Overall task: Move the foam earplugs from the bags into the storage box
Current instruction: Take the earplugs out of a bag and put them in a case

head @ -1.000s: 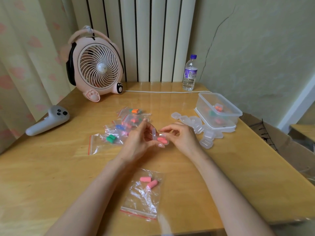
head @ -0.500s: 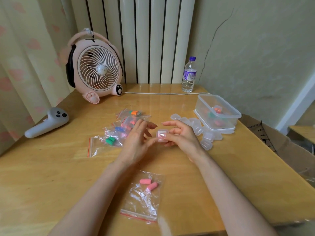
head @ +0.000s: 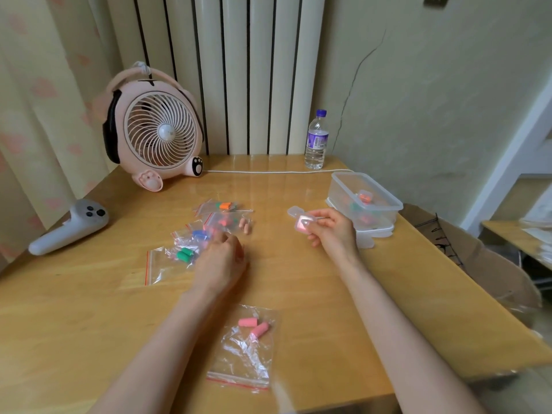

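Earplugs (head: 254,325): a pink pair lies in the near bag (head: 239,357) at the front of the desk (head: 313,294), between the two forearms. Half a second earlier both grips met at mid-desk on one small clear case; now they are well apart. The right grip (head: 331,231) has carried the case (head: 304,224) rightward to just beside the box (head: 385,201) and pinches it between thumb and curled fingers. A pink plug shows through the case's wall. The left grip (head: 221,261) has gone to the heap of bags (head: 191,243) at left centre, fingers curled down onto it. Whether it grasps a bag cannot be told, since the back of the hand hides the fingertips.

Axes: of the near pair, one plug lies about left to right and the other slants. The green pair (head: 184,254) also slants, and a blue plug (head: 200,234) lies crosswise. Two pale plugs (head: 245,226) lie side by side at the heap's far edge, long axes pointing away from the viewer; whether they are bagged is unclear.

Hard to make out: the box's contents are blurred colour spots behind its wall. The spare cases are mostly hidden by the right grip, with one (head: 294,211) showing.
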{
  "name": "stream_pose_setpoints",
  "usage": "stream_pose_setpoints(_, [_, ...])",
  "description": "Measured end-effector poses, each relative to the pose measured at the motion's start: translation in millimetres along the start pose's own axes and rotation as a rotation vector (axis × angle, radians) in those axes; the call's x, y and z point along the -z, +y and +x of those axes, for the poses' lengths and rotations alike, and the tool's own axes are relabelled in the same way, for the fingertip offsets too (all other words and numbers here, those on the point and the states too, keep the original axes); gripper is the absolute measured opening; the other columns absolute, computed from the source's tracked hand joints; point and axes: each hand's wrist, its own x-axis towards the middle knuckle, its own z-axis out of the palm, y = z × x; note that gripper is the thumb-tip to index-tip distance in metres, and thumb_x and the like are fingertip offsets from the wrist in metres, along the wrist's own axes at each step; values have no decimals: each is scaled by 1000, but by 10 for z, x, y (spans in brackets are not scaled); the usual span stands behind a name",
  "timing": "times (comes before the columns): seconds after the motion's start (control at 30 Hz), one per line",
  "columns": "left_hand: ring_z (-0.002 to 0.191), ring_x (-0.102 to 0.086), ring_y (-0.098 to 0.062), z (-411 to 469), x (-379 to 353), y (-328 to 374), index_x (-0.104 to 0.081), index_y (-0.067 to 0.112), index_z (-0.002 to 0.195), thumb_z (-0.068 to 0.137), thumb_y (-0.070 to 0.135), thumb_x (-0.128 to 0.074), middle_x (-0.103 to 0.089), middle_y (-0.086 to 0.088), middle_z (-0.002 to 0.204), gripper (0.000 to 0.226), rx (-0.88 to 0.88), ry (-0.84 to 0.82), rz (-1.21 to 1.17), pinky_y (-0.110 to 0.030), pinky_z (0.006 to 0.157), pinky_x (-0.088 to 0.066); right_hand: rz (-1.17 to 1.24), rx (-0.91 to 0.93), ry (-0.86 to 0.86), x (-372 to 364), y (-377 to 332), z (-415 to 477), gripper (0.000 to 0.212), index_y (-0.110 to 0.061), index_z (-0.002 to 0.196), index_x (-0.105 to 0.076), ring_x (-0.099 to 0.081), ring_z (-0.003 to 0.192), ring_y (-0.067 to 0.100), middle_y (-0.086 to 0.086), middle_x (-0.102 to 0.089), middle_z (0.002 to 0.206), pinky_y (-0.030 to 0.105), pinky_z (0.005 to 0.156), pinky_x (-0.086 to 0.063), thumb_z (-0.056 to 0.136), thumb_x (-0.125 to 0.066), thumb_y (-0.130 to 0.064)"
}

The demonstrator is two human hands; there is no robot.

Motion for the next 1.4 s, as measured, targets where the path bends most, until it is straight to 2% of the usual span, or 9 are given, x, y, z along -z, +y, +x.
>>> stream_pose_setpoints(0.17, [96, -58, -31, -20, 25, 78, -63, 6, 91, 82, 14, -60, -64, -11, 105, 12, -125, 42, -81, -33, 74, -44, 71, 15, 342, 300, -100, 274, 15, -11, 95, -59, -56, 51, 13, 9, -65, 78, 24, 52, -50, 83, -66, -6])
stream_pose_setpoints(0.3, [116, -47, -30, -20, -8, 80, -59, 11, 104, 80, 38, -68, -54, -9, 123, 37, -110, 6, 7, -38, 88, -42, 100, 46, 477, 594, -197, 631, 29, -10, 116, -55, -62, 67, 17, 13, -63, 103, 23, 58, -55, 87, -61, -7])
stream_pose_setpoints(0.4, [109, -49, -34, -17, -52, 28, -56, 4, 103, 83, 38, -65, -50, -15, 115, 40, -31, -18, 40, -39, 89, -42, -61, -71, 417, 753, -207, 818, 44, -11, 130, -51, -65, 87, 24, 10, -59, 117, 37, 78, -57, 87, -60, -10])
stream_pose_setpoints(0.53, [85, -57, -35, -27, 4, 49, -59, 1, 83, 89, 26, -58, -58, -19, 100, 26, -21, 48, -49, -38, 73, -45, -194, -81, 314, 744, -204, 682, 31, -14, 116, -61, -63, 82, 22, 13, -64, 112, 37, 68, -58, 86, -58, -7])
stream_pose_setpoints(0.63, [87, -61, -30, -63, 75, 130, -61, 5, 91, 87, 25, -62, -65, -13, 94, 21, -109, 16, -141, -35, 72, -47, -197, 7, 48, 600, -285, 301, 28, -11, 110, -63, -60, 68, 16, 11, -64, 100, 19, 56, -51, 86, -57, 2])
stream_pose_setpoints(0.8, [70, -60, -3, -128, 311, 550, -55, 23, 77, 87, 20, -64, -63, 14, 74, 13, -284, -81, -414, -37, 90, -42, -326, 213, -470, 380, -359, -270, 33, -22, 105, -66, -60, 94, 7, -2, -68, 104, 23, 83, -50, 77, -72, -4])
stream_pose_setpoints(0.93, [70, -64, -3, -213, 480, 807, -57, 21, 81, 88, 23, -62, -69, 8, 74, 9, -332, -144, -567, -33, 80, -43, -192, 283, -317, 444, -422, -547, 15, -18, 75, -68, -65, 70, 10, 0, -69, 72, 25, 75, -52, 77, -73, -4])
stream_pose_setpoints(1.1, [64, -63, -10, -434, 507, 1082, -57, 7, 82, 89, 14, -61, -70, -1, 76, 10, -365, -175, -674, -17, 64, -49, -137, 210, -243, 845, -474, -891, 14, -11, 75, -66, -56, 51, 4, -3, -64, 59, 13, 48, -39, 80, -68, 1])
stream_pose_setpoints(1.4, [64, -61, -12, -870, 141, 1712, -55, 6, 81, 90, 10, -59, -69, -6, 77, 11, -417, -289, -818, -20, 65, -50, -39, -144, -212, 2224, -130, -1740, 17, 0, 80, -61, -46, 40, 10, 8, -61, 58, 15, 35, -32, 69, -69, -10])
